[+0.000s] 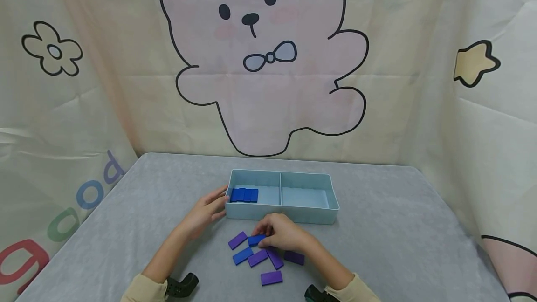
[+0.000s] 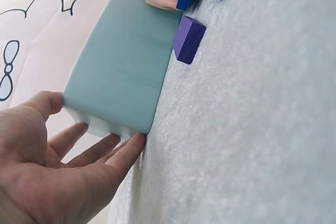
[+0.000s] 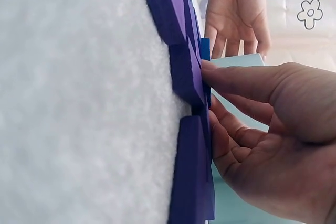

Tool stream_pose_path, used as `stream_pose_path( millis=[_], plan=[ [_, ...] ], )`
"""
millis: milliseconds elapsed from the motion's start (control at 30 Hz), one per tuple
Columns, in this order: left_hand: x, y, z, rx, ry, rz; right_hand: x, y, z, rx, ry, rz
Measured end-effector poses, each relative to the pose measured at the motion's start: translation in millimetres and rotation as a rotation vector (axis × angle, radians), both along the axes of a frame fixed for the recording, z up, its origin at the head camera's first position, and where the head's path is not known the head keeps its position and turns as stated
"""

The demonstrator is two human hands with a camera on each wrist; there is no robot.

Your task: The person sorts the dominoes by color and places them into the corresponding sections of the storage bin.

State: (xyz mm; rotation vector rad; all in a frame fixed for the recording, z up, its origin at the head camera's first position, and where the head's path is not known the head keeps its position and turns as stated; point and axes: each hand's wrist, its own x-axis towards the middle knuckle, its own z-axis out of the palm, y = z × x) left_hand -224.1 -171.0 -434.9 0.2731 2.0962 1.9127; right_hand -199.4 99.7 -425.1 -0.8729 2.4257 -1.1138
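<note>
"So, what is being handled, and where is it?"

"A blue block (image 1: 255,240) is sitting at the lower centre of the head view. The right hand (image 1: 283,232) is pinching it between thumb and fingers, so that grip is narrow and holding the one block. I cannot tell whether the block is touching the table (image 1: 390,227)."

"What is lying around it?"

"Five purple blocks (image 1: 271,277) and a second blue block (image 1: 243,256) are lying scattered close by, to its left, below it and to its right. One purple block is lying lowest in the group."

"And just above them?"

"A pale blue-green tray (image 1: 306,216) is standing across the centre of the frame, with a divider (image 1: 280,189) splitting it into left and right compartments. A row of blue blocks (image 1: 244,195) is lying at the left end of the left compartment."

"What is the left hand (image 1: 201,213) doing?"

"It is touching the tray's left end with fingers spread wide and fairly straight. In the left wrist view, the thumb is resting at one corner and the fingertips are touching the end wall."

"And farther out?"

"Beige sleeves (image 1: 354,290) are showing at the bottom edge. Behind the table, a pale curtain (image 1: 394,59) is displaying a pink bear-like figure (image 1: 260,87) at upper centre, a flower (image 1: 54,51) at upper left and a yellow star (image 1: 474,63) at upper right."
</note>
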Motion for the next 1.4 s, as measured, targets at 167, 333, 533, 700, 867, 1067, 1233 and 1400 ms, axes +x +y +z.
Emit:
stream_pose_path(
  millis=[167, 333, 533, 700, 867, 1067, 1233, 1400],
  plan=[
    [-0.5, 0.0, -0.1, 0.001, -0.002, -0.004, 0.8, 0, 3.2, -0.017, -0.030, -0.009],
    [-1.0, 0.1, 0.6, -0.003, -0.008, 0.002, 0.6, 0, 5.0, -0.025, -0.036, -0.021],
    [-0.8, 0.8, 2.1, -0.011, -0.016, 0.017, -1.7, -1, 3.0, -0.070, -0.050, -0.033],
    [-1.0, 0.9, 2.2, -0.010, -0.013, 0.010, -3.0, 1, 3.6, -0.084, -0.033, -0.020],
    [-1.4, 0.5, 1.9, -0.002, -0.010, 0.000, -5.1, 4, 6.1, -0.101, -0.028, 0.009],
    [-1.3, 0.3, 1.4, -0.009, -0.012, 0.004, -6.0, 7, 9.3, -0.160, -0.063, 0.024],
    [-1.4, -0.2, 0.6, -0.003, -0.007, -0.003, -3.9, 9, 18.0, -0.178, -0.094, 0.013],
    [-1.2, -0.3, 0.4, -0.002, 0.001, -0.010, -3.5, 10, 23.7, -0.207, -0.124, 0.012]
  ],
)
